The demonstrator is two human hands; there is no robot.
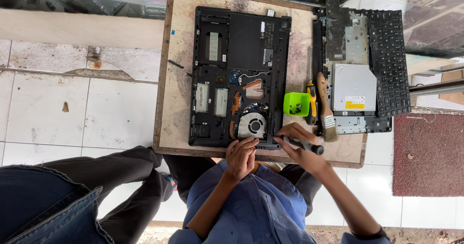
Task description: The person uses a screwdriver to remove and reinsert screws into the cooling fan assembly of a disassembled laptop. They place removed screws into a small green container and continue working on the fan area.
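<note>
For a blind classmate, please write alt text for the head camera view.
A person's left hand steadies an opened laptop base on a small wooden table while the right hand works a black screwdriver at its near edge. A green cup, brush and detached keyboard lie alongside.

screwdriver (302,144) tip hidden, green tray (296,104) contents indistinct
</note>
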